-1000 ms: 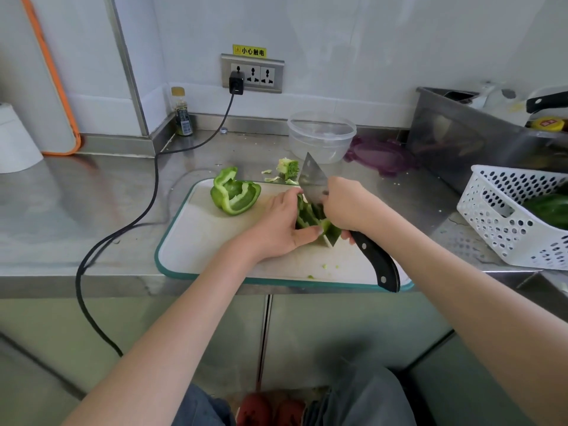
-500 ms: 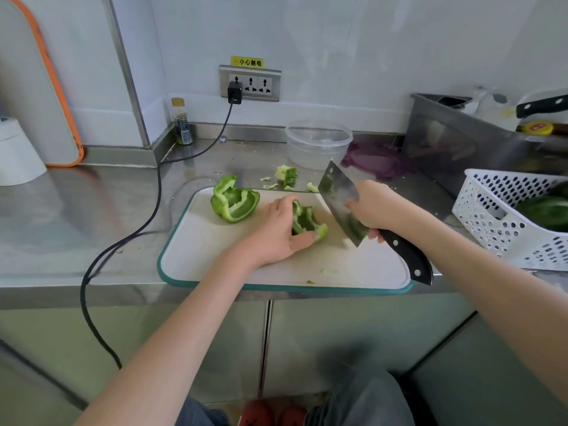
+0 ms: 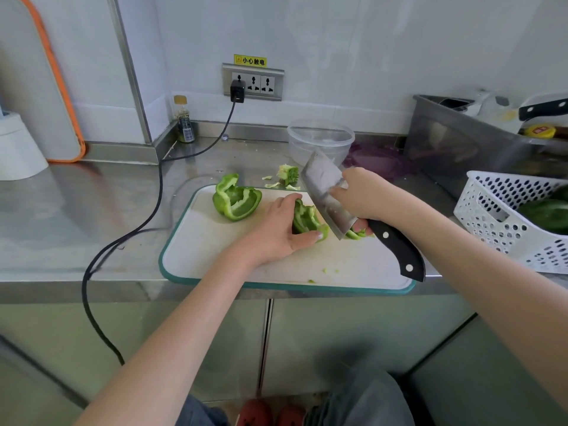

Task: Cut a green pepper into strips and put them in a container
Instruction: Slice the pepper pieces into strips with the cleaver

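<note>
- Lying on a white cutting board [image 3: 215, 256] with a green rim, a green pepper piece [image 3: 305, 218] is gripped by the left hand [image 3: 281, 230], thumb and fingers curled around it.
- A cleaver [image 3: 330, 195] is held by the right hand [image 3: 365, 195], fingers wrapped where blade meets black handle; its edge is set just beside the gripped piece.
- Cut green pieces [image 3: 356, 234] are seen under the blade's right side.
- A second pepper half [image 3: 236, 199] is placed at the board's far left corner.
- A clear plastic container [image 3: 319, 141] is set behind the board, on the steel counter [image 3: 76, 207].
- The pepper core [image 3: 288, 173] lies between board and container.
</note>
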A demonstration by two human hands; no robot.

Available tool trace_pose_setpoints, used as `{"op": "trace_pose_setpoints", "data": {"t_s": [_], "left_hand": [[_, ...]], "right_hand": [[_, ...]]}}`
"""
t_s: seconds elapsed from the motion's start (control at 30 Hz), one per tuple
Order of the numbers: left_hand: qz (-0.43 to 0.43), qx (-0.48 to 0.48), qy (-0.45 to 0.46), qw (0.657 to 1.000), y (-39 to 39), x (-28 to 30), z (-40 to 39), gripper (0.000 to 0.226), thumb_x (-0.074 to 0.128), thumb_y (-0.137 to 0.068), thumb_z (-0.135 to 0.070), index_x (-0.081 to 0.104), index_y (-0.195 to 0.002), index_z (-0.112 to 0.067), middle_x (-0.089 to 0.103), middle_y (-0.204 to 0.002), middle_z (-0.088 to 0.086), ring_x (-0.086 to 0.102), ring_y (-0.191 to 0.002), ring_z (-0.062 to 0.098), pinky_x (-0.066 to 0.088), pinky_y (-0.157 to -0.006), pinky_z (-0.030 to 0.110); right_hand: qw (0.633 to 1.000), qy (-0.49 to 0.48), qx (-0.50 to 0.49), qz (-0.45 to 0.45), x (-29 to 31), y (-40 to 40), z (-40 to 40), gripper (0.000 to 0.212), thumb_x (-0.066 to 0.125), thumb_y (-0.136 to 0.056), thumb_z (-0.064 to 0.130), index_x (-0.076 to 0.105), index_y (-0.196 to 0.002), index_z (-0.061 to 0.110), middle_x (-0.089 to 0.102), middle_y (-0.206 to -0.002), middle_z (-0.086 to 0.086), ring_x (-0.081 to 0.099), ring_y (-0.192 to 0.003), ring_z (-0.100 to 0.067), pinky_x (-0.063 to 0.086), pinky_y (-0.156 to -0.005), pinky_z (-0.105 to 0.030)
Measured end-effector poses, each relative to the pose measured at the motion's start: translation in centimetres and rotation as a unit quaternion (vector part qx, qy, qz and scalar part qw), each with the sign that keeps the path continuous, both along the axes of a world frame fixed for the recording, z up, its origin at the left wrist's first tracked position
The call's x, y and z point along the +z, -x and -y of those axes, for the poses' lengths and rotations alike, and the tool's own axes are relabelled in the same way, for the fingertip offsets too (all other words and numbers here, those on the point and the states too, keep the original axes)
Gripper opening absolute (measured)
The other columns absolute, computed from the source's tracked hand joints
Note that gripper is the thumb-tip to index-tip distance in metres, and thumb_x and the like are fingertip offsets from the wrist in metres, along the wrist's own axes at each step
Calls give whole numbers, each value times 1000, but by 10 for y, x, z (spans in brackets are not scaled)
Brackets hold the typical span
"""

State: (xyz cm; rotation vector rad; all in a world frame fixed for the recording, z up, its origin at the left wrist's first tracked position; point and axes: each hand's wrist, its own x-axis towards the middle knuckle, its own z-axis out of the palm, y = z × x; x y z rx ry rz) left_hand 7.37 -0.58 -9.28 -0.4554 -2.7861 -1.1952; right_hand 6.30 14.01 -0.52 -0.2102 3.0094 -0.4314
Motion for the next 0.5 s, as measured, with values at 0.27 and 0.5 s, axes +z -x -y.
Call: {"op": "trace_pose_setpoints", "data": {"t_s": [0.27,0.5], "left_hand": [[-1,-8,19,1000,1,0,-1,82,66,-83,-36,19,-145,-9,31,-139,10,29,-129,22,25,-105,28],[-2,-4,28,1000,2,0,-3,79,65,-83,-38,21,-143,-8,32,-137,10,29,-127,21,27,-104,29]], "right_hand": [[994,66,-70,48,4,-2,4,22,42,-99,12,45,-77,10,46,-44,3,45,-53,-12,31,-45,-16],[999,27,-27,-13,-4,1,4,23,42,-98,19,48,-79,7,52,-58,-6,52,-40,-14,36,-31,-17]]}}
